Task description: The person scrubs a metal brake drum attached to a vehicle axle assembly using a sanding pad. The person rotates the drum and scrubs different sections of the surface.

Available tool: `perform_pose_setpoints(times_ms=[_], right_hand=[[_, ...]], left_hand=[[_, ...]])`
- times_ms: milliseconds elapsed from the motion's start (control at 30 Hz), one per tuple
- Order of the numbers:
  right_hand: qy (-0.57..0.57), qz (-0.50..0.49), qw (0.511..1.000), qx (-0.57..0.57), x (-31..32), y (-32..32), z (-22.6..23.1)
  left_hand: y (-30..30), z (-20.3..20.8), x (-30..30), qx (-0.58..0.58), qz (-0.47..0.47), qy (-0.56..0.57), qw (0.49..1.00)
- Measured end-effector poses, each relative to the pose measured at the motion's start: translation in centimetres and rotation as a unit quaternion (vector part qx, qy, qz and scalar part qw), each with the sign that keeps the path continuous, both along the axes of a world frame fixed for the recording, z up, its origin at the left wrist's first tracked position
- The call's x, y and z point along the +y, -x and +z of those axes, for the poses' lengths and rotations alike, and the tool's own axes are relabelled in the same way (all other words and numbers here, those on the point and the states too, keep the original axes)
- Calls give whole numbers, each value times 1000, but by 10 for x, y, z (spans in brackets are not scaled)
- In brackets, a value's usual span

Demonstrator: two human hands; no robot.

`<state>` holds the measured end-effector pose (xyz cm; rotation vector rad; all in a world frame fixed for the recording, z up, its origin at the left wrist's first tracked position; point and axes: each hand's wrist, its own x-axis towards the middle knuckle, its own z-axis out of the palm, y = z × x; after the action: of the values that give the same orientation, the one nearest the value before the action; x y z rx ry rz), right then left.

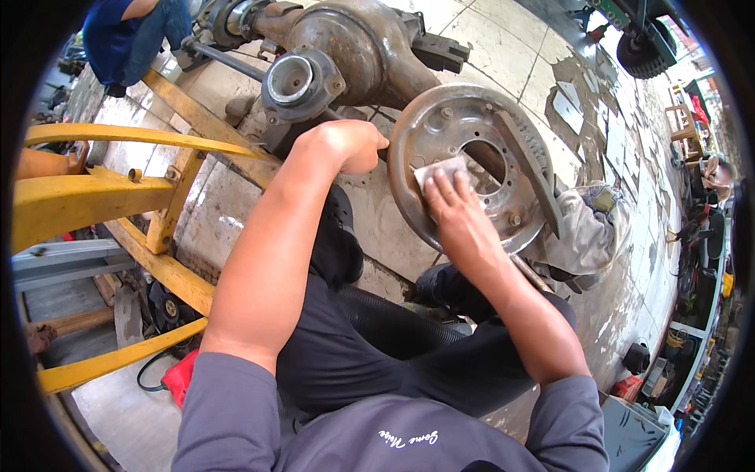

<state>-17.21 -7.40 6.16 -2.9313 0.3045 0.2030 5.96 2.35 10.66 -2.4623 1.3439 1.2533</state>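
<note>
A round, brownish metal brake backing plate stands tilted in front of me, with a large centre hole and a curved brake shoe along its right side. My right hand presses a pale folded pad flat against the plate's face, left of the hole. Whether the pad is sandpaper or cloth I cannot tell. Just off the plate's left rim is my left hand, its fingers curled closed; what they hold, if anything, is hidden. Behind both hands lies a rusty axle housing with a round flange.
A yellow metal frame fills the left side. At upper left another person crouches. A grey rag lies right of the plate. Broken tiles cover the floor at upper right; a grey box sits at lower right.
</note>
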Motion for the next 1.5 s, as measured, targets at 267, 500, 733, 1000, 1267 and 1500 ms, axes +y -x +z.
perform_pose_setpoints(times_ms=[267, 500, 733, 1000, 1267, 1500], right_hand=[[-121, -47, 992, -9, -33, 1, 27], [-151, -75, 986, 13, -42, 10, 29], [-58, -32, 996, 63, -33, 15, 31], [-33, -49, 997, 42, -30, 16, 21], [-126, -59, 990, -2, -52, 11, 34], [-159, -54, 985, 35, -65, -4, 35]], left_hand=[[-7, -9, -1, -20, 10, 5, 1000], [-6, -6, -5, -7, -5, 21, 1000], [-12, -13, 3, 20, 9, 51, 998], [-6, -10, -3, 5, 20, 52, 998], [-3, 3, -4, 2, 11, 24, 1000], [-6, -4, -6, -6, -10, 19, 1000]])
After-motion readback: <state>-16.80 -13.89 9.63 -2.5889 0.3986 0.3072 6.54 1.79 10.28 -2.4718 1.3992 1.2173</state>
